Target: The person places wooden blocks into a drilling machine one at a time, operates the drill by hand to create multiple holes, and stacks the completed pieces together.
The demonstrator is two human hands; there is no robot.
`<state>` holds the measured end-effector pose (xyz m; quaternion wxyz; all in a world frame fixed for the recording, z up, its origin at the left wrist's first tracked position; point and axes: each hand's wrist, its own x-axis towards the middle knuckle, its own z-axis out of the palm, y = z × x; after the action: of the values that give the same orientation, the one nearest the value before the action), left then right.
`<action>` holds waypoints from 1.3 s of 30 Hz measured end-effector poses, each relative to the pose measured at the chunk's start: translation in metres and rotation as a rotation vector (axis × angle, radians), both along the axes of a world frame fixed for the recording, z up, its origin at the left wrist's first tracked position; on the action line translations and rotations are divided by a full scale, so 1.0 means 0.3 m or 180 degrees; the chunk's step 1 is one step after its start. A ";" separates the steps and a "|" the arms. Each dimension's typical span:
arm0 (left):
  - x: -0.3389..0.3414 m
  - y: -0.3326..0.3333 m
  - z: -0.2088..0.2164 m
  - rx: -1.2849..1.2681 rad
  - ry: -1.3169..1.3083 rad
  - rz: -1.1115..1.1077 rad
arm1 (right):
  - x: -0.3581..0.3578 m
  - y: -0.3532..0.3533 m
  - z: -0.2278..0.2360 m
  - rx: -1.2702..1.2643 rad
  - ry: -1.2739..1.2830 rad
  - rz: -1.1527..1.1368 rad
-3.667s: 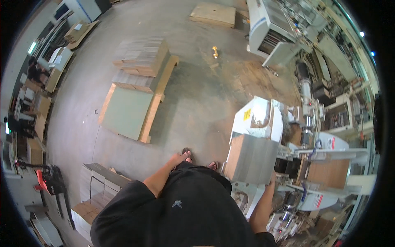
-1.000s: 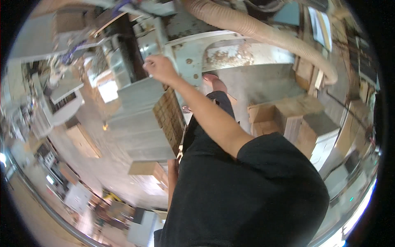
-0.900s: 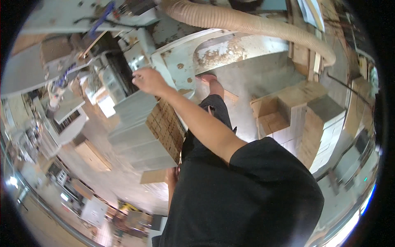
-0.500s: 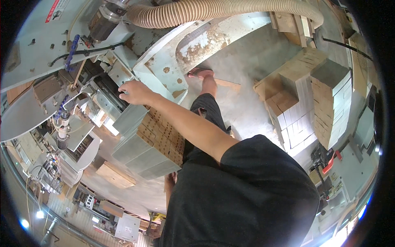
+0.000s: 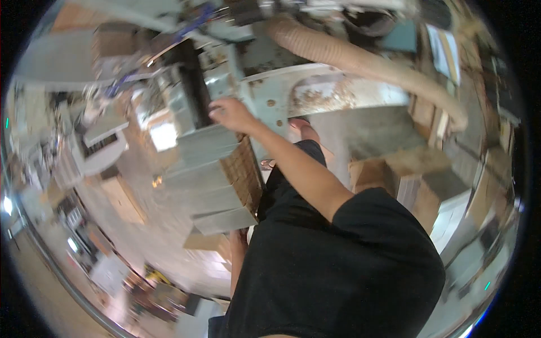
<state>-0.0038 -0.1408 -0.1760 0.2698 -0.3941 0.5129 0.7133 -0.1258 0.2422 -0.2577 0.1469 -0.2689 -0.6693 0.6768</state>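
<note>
A stack of grey-faced boards (image 5: 205, 169) stands left of my legs, its brown end faces (image 5: 243, 172) toward me. My right hand (image 5: 232, 114) is at the far end of the stack, beside a dark slot of the machine (image 5: 194, 84). Its fingers look curled together, but blur hides what is in them. My left hand (image 5: 239, 236) is low at the near end of the stack, close against the lowest board. The stack and my body hide most of its fingers.
A ribbed beige hose (image 5: 360, 56) crosses above the pale machine base (image 5: 349, 93). More stacked boards (image 5: 434, 174) stand to the right. A light wooden board (image 5: 123, 198) lies on the floor at the left, with further machinery (image 5: 101, 146) beyond it.
The whole view has swung and blurred, shifting the machine and stack rightward in the picture. Both hands keep about the same places at the stack's two ends.
</note>
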 end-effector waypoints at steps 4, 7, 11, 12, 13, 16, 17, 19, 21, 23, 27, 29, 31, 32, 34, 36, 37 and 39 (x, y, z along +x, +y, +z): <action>-0.024 0.193 0.029 0.0584 0.0372 0.0603 | -0.003 0.012 -0.024 -0.0167 0.0248 0.0051; -0.082 0.304 0.120 0.0841 0.0701 0.1016 | 0.000 0.021 -0.029 -0.0086 0.0009 0.0153; -0.139 0.387 0.234 0.0610 0.0962 0.1273 | -0.004 0.035 -0.001 0.0025 -0.0323 0.0316; -0.146 0.394 0.246 0.0557 0.0923 0.1348 | -0.001 0.041 0.007 0.0052 -0.0457 0.0350; -0.148 0.402 0.249 0.0284 0.0832 0.1339 | -0.002 0.044 0.013 0.0016 -0.0524 0.0375; -0.178 0.383 0.236 0.0659 0.0829 0.1294 | -0.012 0.055 0.021 0.0008 -0.0687 0.0474; -0.185 0.373 0.231 0.0709 0.0853 0.1194 | -0.017 0.059 0.023 0.0048 -0.0725 0.0536; -0.202 0.358 0.222 0.0721 0.0859 0.1192 | -0.029 0.067 0.029 0.0154 -0.0796 0.0650; -0.211 0.350 0.220 0.0725 0.0830 0.1235 | -0.046 0.076 0.044 0.0068 -0.0736 0.0738; -0.205 0.340 0.212 0.0672 0.0735 0.1361 | -0.060 0.090 0.073 -0.0136 -0.1012 0.0742; -0.154 0.287 0.124 0.0713 0.0456 0.1626 | -0.147 0.127 0.158 0.1464 -0.0180 0.0860; -0.117 0.242 0.033 0.0953 0.0336 0.1671 | -0.243 0.141 0.195 0.2426 0.0067 0.0799; -0.050 0.215 -0.060 0.0738 0.0215 0.1488 | -0.345 0.166 0.228 0.3186 -0.0130 0.0669; -0.016 0.208 -0.095 0.0612 0.0041 0.1499 | -0.401 0.179 0.239 0.3572 -0.0126 0.0549; 0.040 0.199 -0.122 0.0679 -0.0208 0.1618 | -0.494 0.209 0.249 0.3660 -0.0923 0.0881; 0.070 0.210 -0.094 0.0652 -0.0116 0.1515 | -0.550 0.235 0.249 0.3735 -0.2035 0.1573; 0.075 0.217 -0.064 0.0757 0.0085 0.1360 | -0.554 0.250 0.250 0.3796 -0.1981 0.1620; 0.050 0.243 0.008 0.0687 0.0540 0.1045 | -0.556 0.257 0.262 0.3898 -0.2020 0.1745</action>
<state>0.0113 -0.0679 -0.1737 0.1465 -0.3797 0.3834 0.8291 -0.2925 0.3193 -0.1792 -0.1041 -0.1448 -0.9803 0.0846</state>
